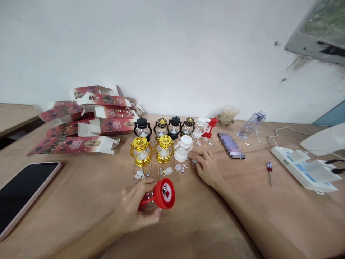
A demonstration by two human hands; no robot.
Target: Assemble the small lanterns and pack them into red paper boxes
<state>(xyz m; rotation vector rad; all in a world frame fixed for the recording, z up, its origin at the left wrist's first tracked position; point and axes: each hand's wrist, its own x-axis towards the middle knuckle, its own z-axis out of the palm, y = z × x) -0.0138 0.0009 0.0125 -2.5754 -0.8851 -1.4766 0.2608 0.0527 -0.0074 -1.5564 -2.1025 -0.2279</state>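
Red-based toy lantern [159, 196] lies gripped in the left hand [134, 208] at six o'clock; the right hand [206, 165], fingers spread, touches small parts [194, 161] at three o'clock beside the white lantern [182, 148], which a careless sweep might topple.

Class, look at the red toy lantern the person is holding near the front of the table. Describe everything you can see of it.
The red lantern is a small toy, seemingly glossy plastic, with a clear rounded globe and a round red base. It lies tipped on its side, base turned toward the camera, showing a white disc with a small red mark. The left hand grips it just above the wooden table; its fingers wrap the globe, hiding the top. The right hand does not touch it.
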